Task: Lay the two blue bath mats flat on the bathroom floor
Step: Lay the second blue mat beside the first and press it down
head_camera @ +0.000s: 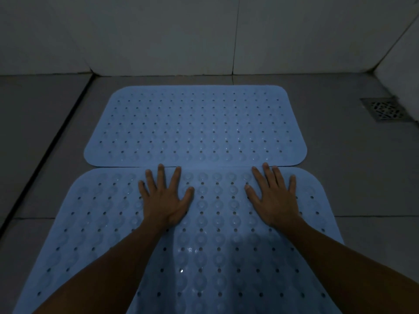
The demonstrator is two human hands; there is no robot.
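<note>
Nearest me, the near mat [204, 257] lies spread on the tiled floor [40, 155]. Both hands press its far edge, left hand [166, 200] and right hand [273, 198], fingers splayed flat and gripping nothing, likely seating it. Beyond, edge to edge, the far mat [195, 125] lies flat before the wall [158, 35].

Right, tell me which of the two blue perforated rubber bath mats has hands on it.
The nearer blue perforated rubber mat: the left hand and right hand press flat near its far edge. The farther mat, by the wall, lies untouched.
</note>
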